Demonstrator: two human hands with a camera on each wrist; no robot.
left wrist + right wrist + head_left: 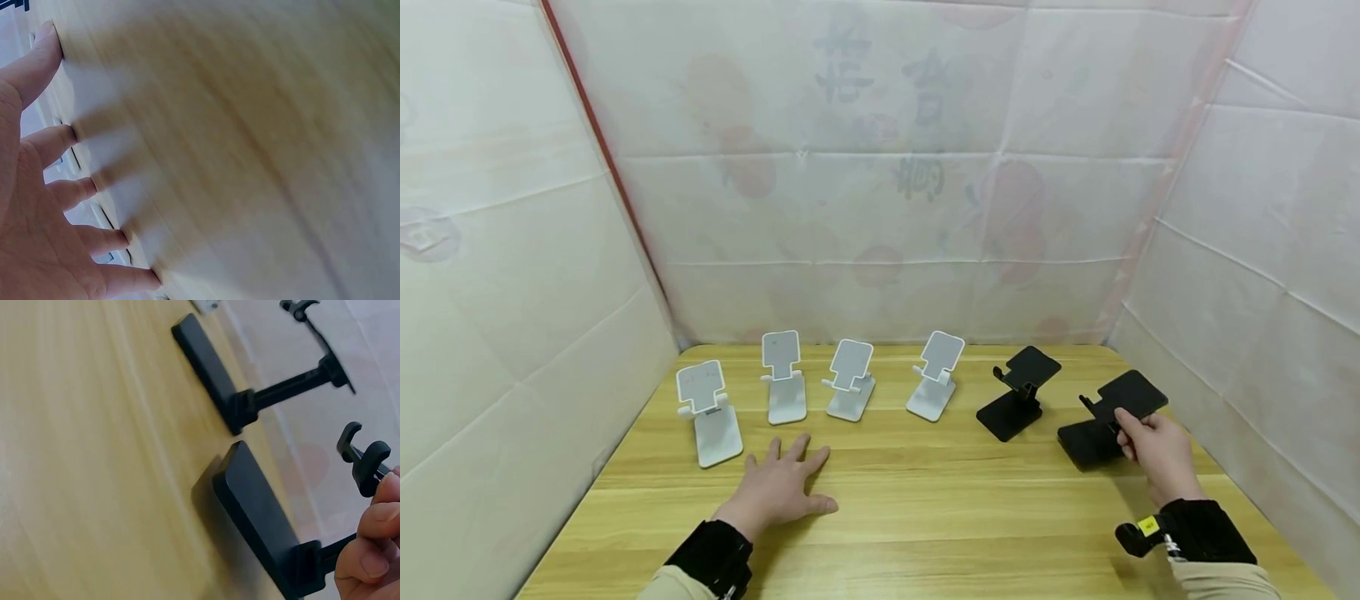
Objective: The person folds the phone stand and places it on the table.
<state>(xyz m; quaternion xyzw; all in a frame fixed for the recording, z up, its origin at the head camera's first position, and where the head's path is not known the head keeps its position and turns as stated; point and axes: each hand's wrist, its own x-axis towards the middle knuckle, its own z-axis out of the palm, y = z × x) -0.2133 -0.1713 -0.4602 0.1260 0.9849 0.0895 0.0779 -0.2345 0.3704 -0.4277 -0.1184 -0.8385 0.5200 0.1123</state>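
Note:
Several phone stands line the back of a wooden table (pixel 925 517): white ones on the left, such as the leftmost white stand (pixel 709 411), and two black ones on the right. My right hand (pixel 1153 450) pinches the nearer black stand (pixel 1108 419) at its upright arm, its base (pixel 259 515) flat on the wood. The other black stand (pixel 1021 390) (pixel 250 390) is just left of it, untouched. My left hand (pixel 778 487) lies flat on the table with spread fingers (pixel 75 187), just in front of the white stands and holding nothing.
Pale sheeted walls close in the table on the left, back and right; the right wall (pixel 1262 275) is close behind the held stand. More white stands (pixel 850 390) (pixel 937 375) fill the middle of the row. Bare wood lies between my hands.

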